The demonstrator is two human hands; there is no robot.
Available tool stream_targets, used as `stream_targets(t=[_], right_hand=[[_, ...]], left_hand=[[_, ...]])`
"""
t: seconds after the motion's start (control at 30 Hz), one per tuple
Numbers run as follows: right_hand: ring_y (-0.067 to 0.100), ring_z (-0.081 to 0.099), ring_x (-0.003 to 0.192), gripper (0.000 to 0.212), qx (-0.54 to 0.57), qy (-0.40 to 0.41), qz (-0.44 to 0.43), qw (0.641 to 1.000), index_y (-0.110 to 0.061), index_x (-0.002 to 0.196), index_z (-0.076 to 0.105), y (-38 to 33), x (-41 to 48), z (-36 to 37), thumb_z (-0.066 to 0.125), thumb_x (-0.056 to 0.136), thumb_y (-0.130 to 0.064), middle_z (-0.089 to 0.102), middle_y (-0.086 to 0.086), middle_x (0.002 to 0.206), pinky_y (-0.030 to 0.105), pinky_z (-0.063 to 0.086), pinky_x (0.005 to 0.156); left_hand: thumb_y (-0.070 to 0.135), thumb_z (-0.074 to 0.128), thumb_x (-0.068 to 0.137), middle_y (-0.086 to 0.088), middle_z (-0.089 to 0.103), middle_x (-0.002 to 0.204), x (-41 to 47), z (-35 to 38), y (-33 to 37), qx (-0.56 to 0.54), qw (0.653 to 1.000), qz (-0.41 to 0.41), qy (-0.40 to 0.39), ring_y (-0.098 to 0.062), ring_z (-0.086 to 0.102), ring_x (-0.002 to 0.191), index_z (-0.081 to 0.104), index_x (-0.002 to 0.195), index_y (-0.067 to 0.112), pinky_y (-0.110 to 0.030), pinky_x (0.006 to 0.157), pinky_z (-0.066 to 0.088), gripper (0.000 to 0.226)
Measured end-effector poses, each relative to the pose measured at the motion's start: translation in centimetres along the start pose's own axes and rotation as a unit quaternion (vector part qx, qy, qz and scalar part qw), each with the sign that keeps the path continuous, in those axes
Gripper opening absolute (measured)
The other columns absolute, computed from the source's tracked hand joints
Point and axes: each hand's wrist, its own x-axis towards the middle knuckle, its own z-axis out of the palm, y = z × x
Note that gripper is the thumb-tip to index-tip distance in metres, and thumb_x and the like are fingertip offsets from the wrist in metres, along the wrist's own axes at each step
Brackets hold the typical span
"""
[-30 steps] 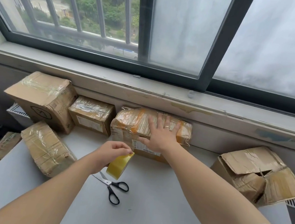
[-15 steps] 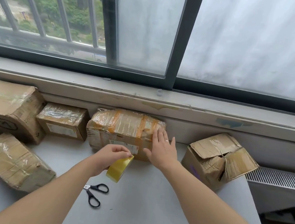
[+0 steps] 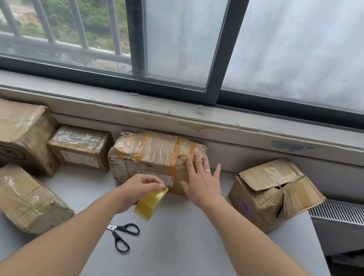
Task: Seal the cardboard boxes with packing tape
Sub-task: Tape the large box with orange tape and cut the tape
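Note:
A taped cardboard box (image 3: 151, 154) with orange strips stands against the wall under the window. My right hand (image 3: 203, 181) lies flat with straight fingers on its right end. My left hand (image 3: 140, 187) grips a yellowish roll of packing tape (image 3: 149, 203) just in front of the box, above the table. At the right sits a crumpled box (image 3: 270, 192) with its top flaps loose and partly open.
Black-handled scissors (image 3: 122, 236) lie on the grey table (image 3: 184, 264) near my left forearm. Three more taped boxes stand at the left: a large one (image 3: 12, 133), a small one (image 3: 81, 147), a tilted one (image 3: 24, 198). A radiator (image 3: 348, 213) is beyond the table's right edge.
My right hand slid from the top of the orange-taped box to its right end. The view shifted right. My left hand still holds the tape roll.

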Motion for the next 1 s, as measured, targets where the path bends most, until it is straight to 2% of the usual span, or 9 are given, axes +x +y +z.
stream_targets(t=[0.1, 0.2, 0.27, 0.5, 0.67, 0.77, 0.87, 0.93, 1.0], right_hand=[[0.030, -0.007, 0.159, 0.077, -0.038, 0.025, -0.019, 0.999, -0.013, 0.164, -0.009, -1.1, 0.1, 0.0, 0.035, 0.108, -0.045, -0.012, 0.010, 0.171, 0.067, -0.006, 0.120], [0.033, -0.002, 0.159, 0.067, -0.044, 0.039, -0.024, 0.998, -0.005, 0.163, -0.007, -1.8, 0.2, 0.7, 0.031, 0.110, -0.020, -0.006, 0.016, 0.171, 0.061, -0.001, 0.125], [0.033, 0.000, 0.159, 0.064, -0.038, 0.031, -0.018, 0.999, -0.004, 0.163, -0.004, -1.7, 0.2, 0.9, 0.030, 0.108, -0.011, -0.004, 0.017, 0.171, 0.059, 0.000, 0.126], [0.027, -0.001, 0.159, 0.062, -0.005, -0.005, -0.004, 1.000, -0.007, 0.164, 0.001, -1.7, 0.8, 0.7, 0.027, 0.108, -0.009, -0.002, 0.013, 0.172, 0.057, -0.001, 0.126], [0.020, -0.007, 0.159, 0.070, 0.082, -0.045, -0.020, 0.995, -0.014, 0.165, -0.001, -0.3, 0.5, 0.1, 0.035, 0.105, -0.012, -0.007, 0.004, 0.172, 0.044, 0.001, 0.129], [0.014, 0.010, 0.158, 0.068, 0.281, 0.006, -0.021, 0.959, -0.017, 0.163, 0.023, 1.5, 0.1, -0.1, 0.039, 0.099, -0.001, 0.016, -0.001, 0.171, 0.034, 0.012, 0.128], [0.016, 0.037, 0.148, 0.064, 0.435, 0.136, 0.096, 0.885, -0.015, 0.154, 0.045, 3.1, -0.2, 0.4, 0.041, 0.095, 0.008, 0.045, 0.001, 0.158, 0.024, 0.026, 0.121], [0.018, 0.047, 0.141, 0.061, 0.483, 0.118, 0.184, 0.848, -0.015, 0.150, 0.051, 3.8, -0.1, 0.9, 0.040, 0.094, 0.007, 0.054, 0.000, 0.150, 0.024, 0.033, 0.116], [0.020, 0.059, 0.127, 0.054, 0.484, 0.069, 0.193, 0.851, -0.017, 0.137, 0.064, 4.0, 0.0, 1.6, 0.040, 0.093, 0.002, 0.067, 0.000, 0.133, 0.029, 0.042, 0.112]], left_hand=[[0.031, 0.074, 0.094, -0.003, 0.072, 0.094, 0.4, -0.1, 0.0, 0.002, 1.000, 0.002, -0.003, -0.024, 0.062, 0.088, 0.080, 0.092, 0.022, -0.035, 0.074, 0.050, 0.011], [0.031, 0.073, 0.094, -0.004, 0.073, 0.097, 0.7, -0.1, 0.0, 0.002, 1.000, 0.003, -0.005, -0.024, 0.064, 0.090, 0.080, 0.093, 0.023, -0.036, 0.076, 0.051, 0.011], [0.030, 0.073, 0.095, -0.003, 0.073, 0.097, 0.9, -0.1, 0.0, 0.003, 1.000, 0.001, -0.001, -0.023, 0.064, 0.090, 0.081, 0.092, 0.023, -0.036, 0.076, 0.051, 0.011], [0.032, 0.074, 0.094, -0.006, 0.073, 0.101, 2.3, 0.3, 0.2, 0.015, 1.000, -0.008, -0.011, -0.024, 0.064, 0.091, 0.080, 0.092, 0.022, -0.037, 0.078, 0.049, 0.012], [0.030, 0.073, 0.095, 0.000, 0.075, 0.097, 3.3, 2.0, 1.6, 0.020, 0.999, -0.006, -0.037, -0.021, 0.064, 0.091, 0.080, 0.090, 0.023, -0.035, 0.078, 0.049, 0.010], [0.029, 0.073, 0.094, 0.001, 0.074, 0.093, 3.7, 3.2, 2.2, 0.029, 0.998, -0.008, -0.052, -0.020, 0.063, 0.089, 0.079, 0.089, 0.023, -0.033, 0.076, 0.049, 0.010], [0.032, 0.075, 0.093, 0.006, 0.074, 0.093, 4.0, 4.2, 2.5, 0.051, 0.997, -0.014, -0.061, -0.019, 0.063, 0.090, 0.079, 0.088, 0.025, -0.034, 0.077, 0.048, 0.010], [0.035, 0.076, 0.092, 0.007, 0.074, 0.094, 4.2, 4.4, 2.7, 0.062, 0.996, -0.022, -0.061, -0.019, 0.063, 0.093, 0.079, 0.090, 0.025, -0.036, 0.079, 0.048, 0.011], [0.037, 0.077, 0.090, 0.007, 0.074, 0.095, 4.3, 4.5, 2.8, 0.070, 0.995, -0.024, -0.065, -0.020, 0.062, 0.094, 0.079, 0.092, 0.024, -0.037, 0.081, 0.047, 0.014]])
